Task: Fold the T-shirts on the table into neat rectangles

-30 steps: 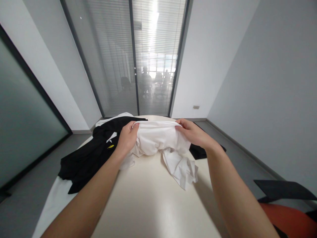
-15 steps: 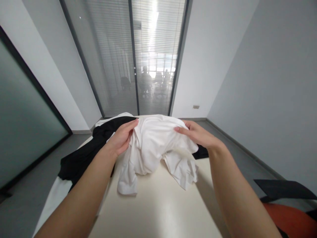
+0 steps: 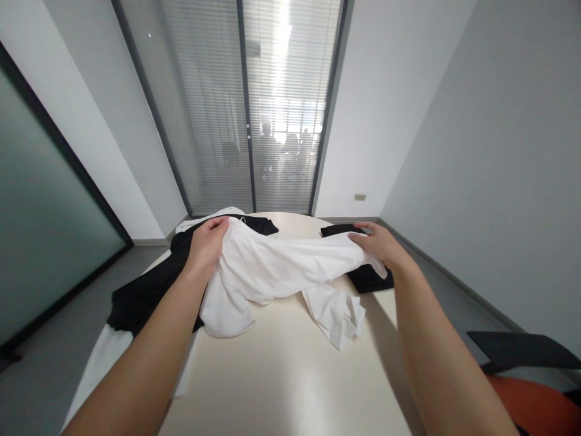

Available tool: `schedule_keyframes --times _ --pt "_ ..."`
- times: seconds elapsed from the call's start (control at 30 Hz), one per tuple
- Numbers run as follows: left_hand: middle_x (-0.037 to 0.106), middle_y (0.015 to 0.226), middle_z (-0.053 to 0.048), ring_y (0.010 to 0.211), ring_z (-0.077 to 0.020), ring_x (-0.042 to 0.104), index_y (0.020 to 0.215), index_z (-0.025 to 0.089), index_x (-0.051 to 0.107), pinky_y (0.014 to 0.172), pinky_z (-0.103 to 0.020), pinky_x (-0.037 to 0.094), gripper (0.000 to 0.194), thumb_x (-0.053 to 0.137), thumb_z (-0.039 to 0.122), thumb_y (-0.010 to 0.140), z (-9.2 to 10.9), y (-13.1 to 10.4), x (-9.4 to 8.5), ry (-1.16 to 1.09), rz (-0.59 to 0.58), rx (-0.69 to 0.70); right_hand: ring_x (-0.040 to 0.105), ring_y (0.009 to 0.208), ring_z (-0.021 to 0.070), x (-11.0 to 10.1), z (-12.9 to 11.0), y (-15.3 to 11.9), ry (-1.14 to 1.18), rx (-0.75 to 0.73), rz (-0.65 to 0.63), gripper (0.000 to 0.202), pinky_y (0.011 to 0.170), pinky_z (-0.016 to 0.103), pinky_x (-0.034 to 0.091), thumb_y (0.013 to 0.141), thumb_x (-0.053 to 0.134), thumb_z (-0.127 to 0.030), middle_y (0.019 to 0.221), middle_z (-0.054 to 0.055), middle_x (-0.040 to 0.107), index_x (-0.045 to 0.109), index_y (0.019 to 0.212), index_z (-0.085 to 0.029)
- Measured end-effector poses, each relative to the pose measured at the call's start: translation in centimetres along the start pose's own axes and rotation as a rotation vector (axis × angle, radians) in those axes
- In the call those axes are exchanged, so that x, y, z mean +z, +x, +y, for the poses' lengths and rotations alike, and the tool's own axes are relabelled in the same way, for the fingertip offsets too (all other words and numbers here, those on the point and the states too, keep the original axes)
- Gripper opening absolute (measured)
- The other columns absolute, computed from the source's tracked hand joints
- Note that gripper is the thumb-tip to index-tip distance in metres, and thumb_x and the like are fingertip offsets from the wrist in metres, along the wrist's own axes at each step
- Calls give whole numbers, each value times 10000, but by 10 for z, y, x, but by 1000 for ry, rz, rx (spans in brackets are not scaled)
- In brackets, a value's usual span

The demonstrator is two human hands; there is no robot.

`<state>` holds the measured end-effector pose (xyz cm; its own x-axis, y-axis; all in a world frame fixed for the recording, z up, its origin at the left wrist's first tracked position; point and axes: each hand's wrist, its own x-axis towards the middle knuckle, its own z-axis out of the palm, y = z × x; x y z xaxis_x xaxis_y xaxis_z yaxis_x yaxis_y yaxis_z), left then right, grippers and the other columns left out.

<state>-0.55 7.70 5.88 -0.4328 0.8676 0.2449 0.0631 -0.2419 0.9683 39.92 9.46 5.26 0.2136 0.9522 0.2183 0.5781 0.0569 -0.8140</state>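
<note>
- Left hand (image 3: 206, 245): fingers are closed on the white cloth (image 3: 281, 263).
- Right hand (image 3: 379, 245): fingers pinch its other end.
- The wide hold probably limits its sagging.

Looks like an office, probably a small meeting room: dark-framed glass wall (image 3: 200, 121) with blinds (image 3: 290, 79), frosted panel (image 3: 45, 194), pale table (image 3: 272, 381), 1 orange-and-black chair (image 3: 529, 396).

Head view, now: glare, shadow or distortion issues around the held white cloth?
Head view: strong backlight through the blinds; glare streak on the tabletop, apparent shadow band along its right side. Head view: white cloth folds readable but soft; black garment at left loses detail. Head view: wide-angle stretch toward the edges.
</note>
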Motion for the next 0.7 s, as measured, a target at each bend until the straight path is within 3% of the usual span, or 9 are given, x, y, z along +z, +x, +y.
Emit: schedule_keyframes --times 0.1,0.2,0.33,0.43,0.53,0.6,0.7 --pt "717 820 -20 760 -170 632 908 172 719 684 -251 471 297 694 368 686 -3 1 -3 135 -16 29 587 667 159 1 -3 -6 -197 54 -265 342 577 244 417 717 644 -289 810 49 699 736 1023 -165" --pt "690 743 -8 667 -165 613 925 180 701 608 -250 444 345 734 388 652 -2 -4 -7 217 -220 -68 600 701 167 3 -11 -14 -279 56 -562 272 605 246 436 744 648 -358 795 40 704 757 902 -166" --pt "735 873 -44 756 -206 676 1064 192 654 669 -289 495 496 791 333 609 -1 -10 -13 251 -516 -178 596 690 185 6 -12 -18 -423 9 -696 356 595 262 433 675 746 -508 733 29 677 721 783 -170" --pt "738 880 -43 785 -211 686 1008 186 640 704 -304 513 371 722 258 653 -4 -7 -14 286 -595 -44 627 806 201 7 -7 -14 -436 -121 -637 367 694 261 467 635 788 -382 894 36 710 720 932 -177" --pt "735 903 -53 860 -219 686 930 171 673 801 -335 522 213 590 262 757 -10 0 -10 339 -437 201 642 972 213 8 -1 -5 -331 -213 -477 405 855 275 473 720 703 -274 1132 61 708 703 1116 -187" --pt "726 1097 -76 1027 -236 670 1058 172 694 941 -374 496 312 527 271 812 -18 4 -6 361 -406 292 649 1003 221 10 1 1 -304 -212 -283 339 901 294 464 796 629 -260 1149 73 715 715 1114 -182" --pt "537 1455 -96 1329 -250 504 1317 180 597 1125 -393 366 530 559 246 792 -37 5 -1 445 -513 374 662 1006 233 14 5 9 -340 -177 -13 319 910 312 467 865 560 -259 1123 85 732 722 1128 -179"
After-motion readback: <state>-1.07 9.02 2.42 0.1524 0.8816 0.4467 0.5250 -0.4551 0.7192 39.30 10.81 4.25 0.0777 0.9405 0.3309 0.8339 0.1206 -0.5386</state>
